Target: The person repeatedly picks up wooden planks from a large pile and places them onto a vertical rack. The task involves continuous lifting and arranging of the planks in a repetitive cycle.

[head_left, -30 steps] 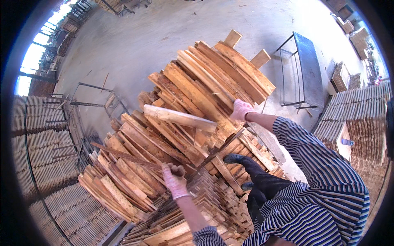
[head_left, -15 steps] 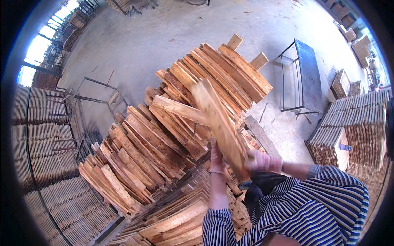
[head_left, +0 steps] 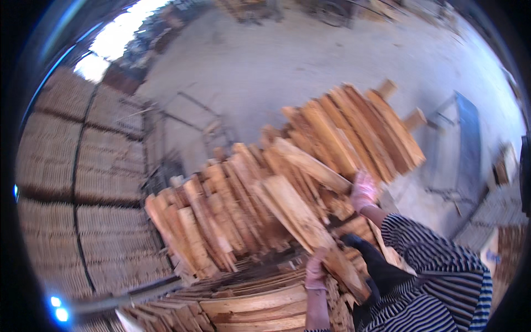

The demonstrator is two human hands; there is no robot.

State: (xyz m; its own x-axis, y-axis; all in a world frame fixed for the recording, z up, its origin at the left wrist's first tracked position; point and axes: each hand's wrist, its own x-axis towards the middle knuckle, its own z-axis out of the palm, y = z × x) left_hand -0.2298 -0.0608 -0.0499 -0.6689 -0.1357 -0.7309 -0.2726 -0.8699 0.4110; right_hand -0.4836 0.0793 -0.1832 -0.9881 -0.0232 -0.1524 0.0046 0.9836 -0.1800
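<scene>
left grip on a long board, right grip at another's end

the person's left grip (head_left: 316, 270), in a pinkish glove, is closed on the edge of a long board (head_left: 321, 235). that board slants across the front of a pile of rough boards (head_left: 210, 221), its near end by the person's dark-trousered legs (head_left: 376, 265). the right grip (head_left: 364, 191), also gloved, is at the near end of a slanting board (head_left: 312, 166) lying across the pile; blur hides whether its fingers are closed, so i cannot tell how far open it is. more boards (head_left: 254, 310) lie stacked below the left grip. tall strapped stacks (head_left: 50, 232) stand at the left, and a dark-topped table (head_left: 468, 146) stands on the grey floor (head_left: 249, 61), beyond the pile's right end.
</scene>
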